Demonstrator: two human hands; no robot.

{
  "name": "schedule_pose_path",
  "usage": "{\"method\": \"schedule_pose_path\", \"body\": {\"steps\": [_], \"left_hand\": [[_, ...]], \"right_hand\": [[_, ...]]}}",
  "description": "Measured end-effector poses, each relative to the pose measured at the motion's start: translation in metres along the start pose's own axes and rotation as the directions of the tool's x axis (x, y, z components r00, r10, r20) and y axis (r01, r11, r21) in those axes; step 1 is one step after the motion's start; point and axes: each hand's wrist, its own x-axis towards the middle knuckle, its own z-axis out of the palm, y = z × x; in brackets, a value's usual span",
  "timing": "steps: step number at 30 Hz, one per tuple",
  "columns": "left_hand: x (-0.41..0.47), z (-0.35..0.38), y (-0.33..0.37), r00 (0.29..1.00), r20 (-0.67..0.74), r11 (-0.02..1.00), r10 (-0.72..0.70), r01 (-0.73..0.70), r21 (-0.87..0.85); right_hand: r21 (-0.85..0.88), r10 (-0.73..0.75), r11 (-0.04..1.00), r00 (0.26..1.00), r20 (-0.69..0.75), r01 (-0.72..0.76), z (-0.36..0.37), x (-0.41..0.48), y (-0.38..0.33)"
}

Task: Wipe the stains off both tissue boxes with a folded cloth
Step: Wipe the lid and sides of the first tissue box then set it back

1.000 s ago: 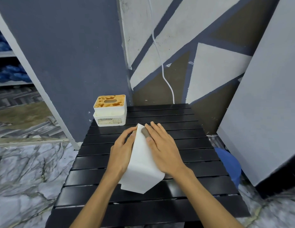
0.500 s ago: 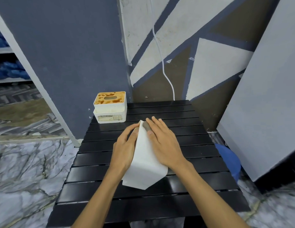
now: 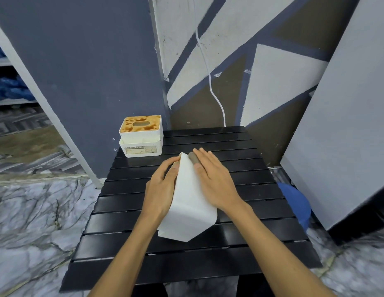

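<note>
A white tissue box [image 3: 141, 137] stands at the black table's far left corner. Its top is covered in brown stains and its front bears a "TISSUE HOLDER" label. At the table's middle a second plain white tissue box [image 3: 190, 206] is tipped up on an edge between my hands. My left hand [image 3: 163, 185] grips its left side. My right hand [image 3: 214, 181] lies flat on its right face. A small grey-brown patch [image 3: 193, 157] shows at the fingertips; I cannot tell whether it is cloth or a stain.
The black slatted table [image 3: 251, 221] stands on a marble-patterned floor against a painted wall. A white cable [image 3: 210, 82] hangs down the wall behind it. A grey panel [image 3: 347, 125] leans at the right, with a blue object [image 3: 296, 200] below it.
My hands and the white box between them have stayed in nearly the same place on the table. Only the view has shifted slightly.
</note>
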Motion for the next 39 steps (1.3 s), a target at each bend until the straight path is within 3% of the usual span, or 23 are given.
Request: {"method": "schedule_pose_path", "body": {"steps": [4,9,16,19,22,25,27,30,35,39], "left_hand": [[-0.001,0.003,0.001,1.000,0.010,1.000,-0.004,0.004,0.004],[-0.001,-0.002,0.002,1.000,0.012,1.000,0.004,-0.004,0.005],[-0.003,-0.006,0.002,1.000,0.019,0.999,-0.009,0.009,0.032],[0.001,-0.006,0.004,0.998,0.044,0.997,-0.038,0.035,0.073],[0.005,-0.006,0.016,0.977,0.097,0.981,-0.191,0.193,-0.010],[0.014,-0.011,0.031,0.884,0.178,0.865,-0.433,0.463,-0.192],[0.019,-0.011,0.041,0.847,0.178,0.822,-0.502,0.531,-0.207],[0.021,-0.001,0.041,0.843,0.148,0.811,-0.518,0.539,-0.229],[0.023,0.008,0.032,0.869,0.142,0.829,-0.474,0.495,-0.261],[0.026,0.003,0.033,0.908,0.141,0.869,-0.394,0.419,-0.265]], "right_hand": [[0.012,-0.023,1.000,1.000,-0.010,0.023,-0.004,-0.035,-0.009],[-0.021,-0.117,0.993,0.992,0.040,0.118,-0.003,-0.005,-0.022],[0.059,0.019,0.998,0.999,0.038,-0.021,-0.007,0.004,-0.005],[-0.024,0.022,0.999,1.000,0.008,-0.022,-0.004,-0.015,-0.006],[-0.097,-0.062,0.993,0.998,0.031,0.065,-0.004,-0.027,-0.021],[-0.120,-0.090,0.989,0.996,0.026,0.092,-0.006,-0.029,-0.027],[-0.120,-0.090,0.989,0.996,0.013,0.090,-0.005,-0.029,-0.025],[-0.095,-0.100,0.991,0.995,-0.017,0.098,-0.002,-0.034,-0.022],[0.128,-0.126,0.982,0.986,-0.110,0.140,-0.006,-0.041,-0.018],[-0.052,-0.256,0.967,0.954,-0.158,0.251,-0.002,-0.043,-0.020]]}}
